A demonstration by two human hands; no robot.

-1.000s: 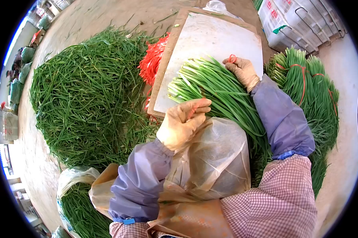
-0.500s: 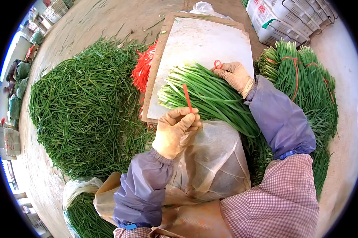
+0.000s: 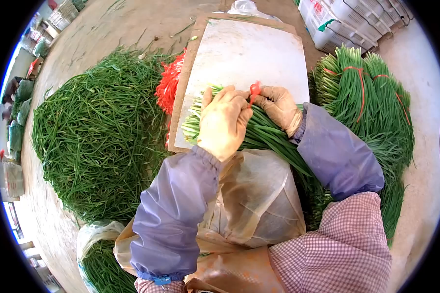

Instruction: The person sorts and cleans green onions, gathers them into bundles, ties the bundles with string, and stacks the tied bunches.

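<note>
A bunch of green garlic chives (image 3: 273, 139) lies across the white board (image 3: 249, 49), its pale cut ends to the left. Around the bunch runs a red tie (image 3: 254, 89), its loop standing up on top. My right hand (image 3: 278, 107), gloved, pinches the tie from the right side. Gloved too, my left hand (image 3: 225, 122) is closed over the bunch, its fingertips at the tie. Its palm side is hidden, along with part of the chives beneath it.
A large heap of loose chives (image 3: 98, 136) lies on the left. Red ties (image 3: 171, 80) hang at the board's left edge. Tied bunches (image 3: 351, 93) are stacked on the right, with white crates (image 3: 339, 29) behind. A plastic bag of greens (image 3: 105, 263) sits at lower left.
My left hand has moved up and over the bunch, bringing its end of the red tie to my right hand. The right hand has shifted slightly down and left.
</note>
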